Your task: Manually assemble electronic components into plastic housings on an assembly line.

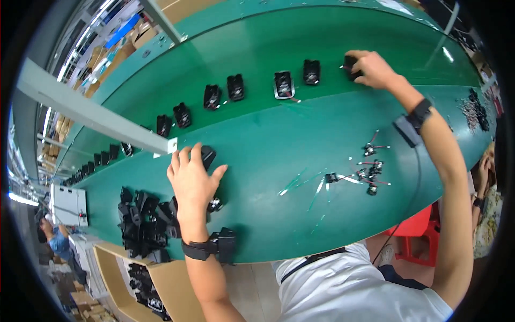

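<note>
Evidently heaped for easy reach, black plastic housings [144, 222] lie near left beside a worker's left hand [193, 176], spread-fingered at a dark casing [208, 156], contact unclear; far right, arm outstretched, the right hand [376, 70] curls its fingers around a black shell [350, 65] in a row seemingly spaced for separate access.

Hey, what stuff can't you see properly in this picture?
All in the head view:
- Part of the black housing on the right: hidden behind the right hand.
- Part of the black piece: hidden by the left hand.
- The details of the far-left housings: too small.
- The rest of the cardboard box: cut off by the bottom edge.
</note>
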A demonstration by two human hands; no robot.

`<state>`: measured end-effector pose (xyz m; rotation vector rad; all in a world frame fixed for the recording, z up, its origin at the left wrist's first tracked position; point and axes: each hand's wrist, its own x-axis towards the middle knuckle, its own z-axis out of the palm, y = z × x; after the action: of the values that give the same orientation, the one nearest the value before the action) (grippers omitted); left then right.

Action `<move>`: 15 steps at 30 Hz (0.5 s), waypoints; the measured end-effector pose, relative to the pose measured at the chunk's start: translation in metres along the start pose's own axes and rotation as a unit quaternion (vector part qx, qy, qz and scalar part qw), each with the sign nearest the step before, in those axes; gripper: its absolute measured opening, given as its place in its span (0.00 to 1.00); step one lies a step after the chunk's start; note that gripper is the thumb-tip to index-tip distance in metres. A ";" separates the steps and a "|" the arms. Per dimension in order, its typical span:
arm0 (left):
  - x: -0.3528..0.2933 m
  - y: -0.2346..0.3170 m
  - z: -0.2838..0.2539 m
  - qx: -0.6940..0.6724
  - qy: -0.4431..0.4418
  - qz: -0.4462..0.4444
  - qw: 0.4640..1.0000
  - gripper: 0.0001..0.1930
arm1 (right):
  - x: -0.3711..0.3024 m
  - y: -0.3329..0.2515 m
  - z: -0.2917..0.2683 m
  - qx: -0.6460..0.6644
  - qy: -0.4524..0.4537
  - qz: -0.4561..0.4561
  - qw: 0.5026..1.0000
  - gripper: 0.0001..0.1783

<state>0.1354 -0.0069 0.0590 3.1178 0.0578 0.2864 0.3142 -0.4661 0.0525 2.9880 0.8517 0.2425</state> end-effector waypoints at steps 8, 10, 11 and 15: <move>0.014 -0.014 0.013 -0.028 -0.035 -0.021 0.999 0.26 | -0.014 -0.031 -0.009 -0.048 0.173 -0.022 0.984 0.17; 0.006 -0.002 -0.001 -0.122 0.025 -0.002 0.992 0.26 | -0.029 -0.057 -0.035 0.170 0.116 -0.069 0.976 0.17; 0.002 0.009 -0.007 -0.125 0.021 0.004 0.992 0.26 | -0.041 -0.071 -0.048 0.214 0.014 -0.045 0.976 0.17; -0.015 0.062 -0.021 -0.419 -0.036 0.118 0.900 0.22 | -0.091 -0.104 -0.060 0.235 -0.121 -0.080 0.961 0.17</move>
<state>0.1186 -0.0689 0.0779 2.2625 -0.3503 0.1370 0.1749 -0.4267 0.0915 3.2336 1.2629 -0.3767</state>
